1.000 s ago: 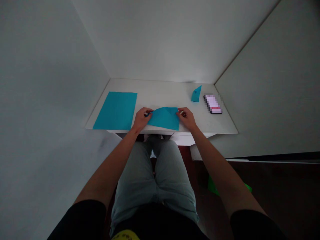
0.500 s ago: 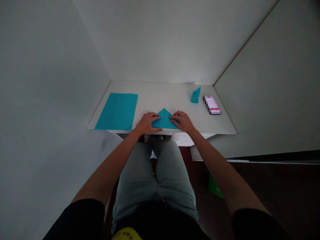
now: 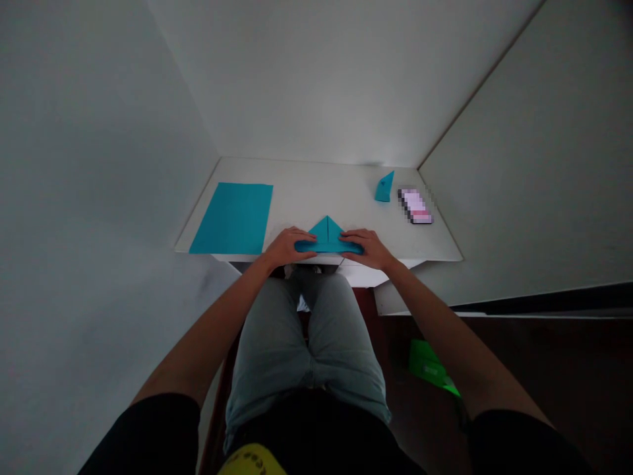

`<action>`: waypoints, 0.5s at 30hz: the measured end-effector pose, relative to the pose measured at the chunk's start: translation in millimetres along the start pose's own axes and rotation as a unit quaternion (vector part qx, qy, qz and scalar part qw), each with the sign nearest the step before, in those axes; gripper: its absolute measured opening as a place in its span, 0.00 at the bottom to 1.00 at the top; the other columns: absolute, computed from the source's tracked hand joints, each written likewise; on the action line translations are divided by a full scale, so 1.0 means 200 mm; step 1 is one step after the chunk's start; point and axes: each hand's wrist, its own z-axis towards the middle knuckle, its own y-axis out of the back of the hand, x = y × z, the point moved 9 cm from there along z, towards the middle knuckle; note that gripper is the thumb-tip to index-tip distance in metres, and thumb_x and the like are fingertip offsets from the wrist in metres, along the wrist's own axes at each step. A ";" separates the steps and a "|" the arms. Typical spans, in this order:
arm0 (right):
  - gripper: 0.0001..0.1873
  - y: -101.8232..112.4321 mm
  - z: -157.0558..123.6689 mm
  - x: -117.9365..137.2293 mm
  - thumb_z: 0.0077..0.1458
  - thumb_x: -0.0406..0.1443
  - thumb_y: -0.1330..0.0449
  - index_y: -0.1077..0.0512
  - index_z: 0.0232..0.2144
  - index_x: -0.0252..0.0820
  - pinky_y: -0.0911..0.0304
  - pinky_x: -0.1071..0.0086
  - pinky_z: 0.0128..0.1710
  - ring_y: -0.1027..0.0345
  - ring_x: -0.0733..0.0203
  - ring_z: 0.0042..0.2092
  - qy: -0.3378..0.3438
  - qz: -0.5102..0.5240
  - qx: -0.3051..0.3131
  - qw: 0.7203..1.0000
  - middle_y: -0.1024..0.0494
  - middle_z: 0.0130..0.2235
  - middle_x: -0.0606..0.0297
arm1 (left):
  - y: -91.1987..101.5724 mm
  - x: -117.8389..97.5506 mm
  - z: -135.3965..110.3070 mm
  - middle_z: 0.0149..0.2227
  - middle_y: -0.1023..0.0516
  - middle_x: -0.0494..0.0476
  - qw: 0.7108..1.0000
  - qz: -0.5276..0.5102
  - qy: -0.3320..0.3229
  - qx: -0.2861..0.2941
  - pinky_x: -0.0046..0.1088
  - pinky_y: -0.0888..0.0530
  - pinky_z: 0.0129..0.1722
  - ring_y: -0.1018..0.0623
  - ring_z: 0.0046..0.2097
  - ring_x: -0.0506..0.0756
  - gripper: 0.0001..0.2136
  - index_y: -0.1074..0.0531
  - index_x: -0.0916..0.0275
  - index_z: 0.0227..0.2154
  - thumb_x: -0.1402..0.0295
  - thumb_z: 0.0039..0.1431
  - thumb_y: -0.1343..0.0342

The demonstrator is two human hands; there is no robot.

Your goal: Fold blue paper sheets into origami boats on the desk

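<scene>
A teal paper folded into a triangle (image 3: 327, 233) lies at the front edge of the white table (image 3: 316, 191), with a folded band along its base. My left hand (image 3: 287, 247) grips the band's left end, and my right hand (image 3: 364, 249) grips its right end. The hands cover both lower corners of the paper. To the left lies a flat teal paper sheet (image 3: 232, 219), which neither hand touches.
A small folded teal paper piece (image 3: 384, 188) and a pixelated phone (image 3: 415, 206) lie at the table's back right. White walls rise behind and beside the table. A green object (image 3: 428, 364) lies on the dark floor, right of my knees.
The paper's lower edge is now turned up into a band, and the triangle stands more sharply. Both hands have moved onto the band's ends. The view has shifted slightly.
</scene>
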 end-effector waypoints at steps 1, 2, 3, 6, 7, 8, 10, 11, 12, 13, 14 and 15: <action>0.24 0.00 0.01 0.00 0.64 0.53 0.29 0.16 0.58 0.57 0.35 0.38 0.65 0.23 0.37 0.64 0.006 0.012 -0.004 1.000 0.16 0.63 0.58 | 0.00 0.01 0.00 0.53 0.11 0.59 1.000 -0.005 0.004 0.001 0.53 0.26 0.65 0.14 0.55 0.66 0.16 0.13 0.51 0.46 0.53 0.56 0.27; 0.23 0.01 0.01 0.00 0.65 0.53 0.30 0.16 0.57 0.56 0.34 0.39 0.64 0.22 0.38 0.63 0.011 0.019 -0.006 1.000 0.16 0.62 0.58 | 0.00 0.01 0.01 0.53 0.11 0.59 1.000 -0.008 0.007 0.001 0.53 0.25 0.65 0.14 0.55 0.66 0.16 0.13 0.51 0.46 0.53 0.57 0.27; 0.22 0.01 0.02 0.00 0.66 0.53 0.30 0.16 0.57 0.56 0.34 0.39 0.64 0.22 0.39 0.63 0.014 0.024 -0.008 1.000 0.15 0.62 0.58 | 0.01 0.02 0.01 0.52 0.11 0.58 1.000 -0.010 0.009 0.000 0.52 0.25 0.65 0.14 0.55 0.66 0.16 0.13 0.51 0.46 0.54 0.57 0.28; 0.22 0.02 0.03 0.00 0.65 0.53 0.30 0.16 0.56 0.55 0.33 0.39 0.64 0.21 0.40 0.62 0.017 0.025 -0.013 0.999 0.15 0.61 0.58 | 0.02 0.02 0.01 0.50 0.10 0.57 1.000 -0.019 0.006 -0.007 0.51 0.24 0.64 0.14 0.54 0.65 0.12 0.12 0.51 0.45 0.57 0.59 0.29; 0.22 0.02 0.03 0.00 0.64 0.53 0.29 0.16 0.56 0.55 0.32 0.39 0.65 0.21 0.40 0.62 0.018 0.023 -0.015 0.999 0.15 0.61 0.58 | 0.02 0.02 0.01 0.50 0.10 0.57 1.000 -0.022 0.003 -0.008 0.51 0.24 0.64 0.14 0.54 0.65 0.11 0.12 0.51 0.44 0.58 0.60 0.30; 0.23 0.02 0.03 0.00 0.64 0.54 0.29 0.16 0.56 0.54 0.32 0.39 0.65 0.21 0.40 0.62 0.019 0.020 -0.015 0.999 0.15 0.61 0.58 | 0.02 0.02 0.01 0.50 0.10 0.57 1.000 -0.024 0.001 -0.008 0.51 0.24 0.64 0.14 0.53 0.64 0.10 0.12 0.52 0.44 0.59 0.61 0.31; 0.23 0.01 0.03 -0.01 0.64 0.55 0.29 0.16 0.56 0.54 0.31 0.40 0.64 0.21 0.41 0.62 0.019 0.011 -0.013 1.000 0.15 0.61 0.59 | 0.02 0.02 0.01 0.50 0.10 0.57 1.000 -0.024 0.000 -0.002 0.49 0.24 0.64 0.14 0.53 0.63 0.10 0.13 0.52 0.42 0.58 0.62 0.31; 0.23 0.01 0.03 -0.01 0.64 0.56 0.30 0.17 0.55 0.54 0.31 0.40 0.64 0.21 0.41 0.62 0.019 0.006 -0.011 1.000 0.15 0.61 0.59 | 0.02 0.02 0.01 0.50 0.10 0.57 1.000 -0.023 0.004 0.001 0.49 0.24 0.64 0.14 0.53 0.62 0.10 0.13 0.53 0.42 0.56 0.63 0.32; 0.23 0.00 0.03 -0.02 0.65 0.56 0.31 0.17 0.55 0.54 0.31 0.40 0.64 0.21 0.41 0.62 0.017 0.002 -0.010 1.000 0.15 0.61 0.60 | 0.02 0.03 0.01 0.49 0.10 0.57 1.000 -0.022 0.009 0.003 0.48 0.24 0.64 0.14 0.53 0.62 0.11 0.13 0.53 0.42 0.55 0.63 0.32; 0.23 0.00 0.03 -0.03 0.65 0.56 0.31 0.17 0.55 0.55 0.31 0.40 0.64 0.21 0.42 0.62 0.016 0.001 -0.010 1.000 0.15 0.61 0.60 | 0.02 0.03 0.01 0.49 0.10 0.57 1.000 -0.020 0.014 0.004 0.48 0.23 0.64 0.14 0.53 0.62 0.11 0.13 0.53 0.42 0.54 0.65 0.33; 0.22 0.00 0.03 -0.03 0.66 0.56 0.32 0.17 0.55 0.56 0.30 0.41 0.64 0.21 0.43 0.62 0.015 0.000 -0.011 1.000 0.15 0.61 0.61 | 0.02 0.03 0.01 0.49 0.10 0.57 1.000 -0.019 0.021 0.004 0.48 0.23 0.63 0.14 0.53 0.62 0.12 0.13 0.53 0.42 0.53 0.66 0.34; 0.22 0.00 0.03 -0.03 0.66 0.56 0.32 0.17 0.55 0.56 0.30 0.41 0.64 0.21 0.43 0.62 0.016 0.000 -0.011 1.000 0.15 0.61 0.61 | 0.02 0.03 0.01 0.49 0.10 0.57 0.999 -0.018 0.027 0.002 0.47 0.23 0.63 0.14 0.53 0.62 0.13 0.13 0.53 0.42 0.51 0.66 0.35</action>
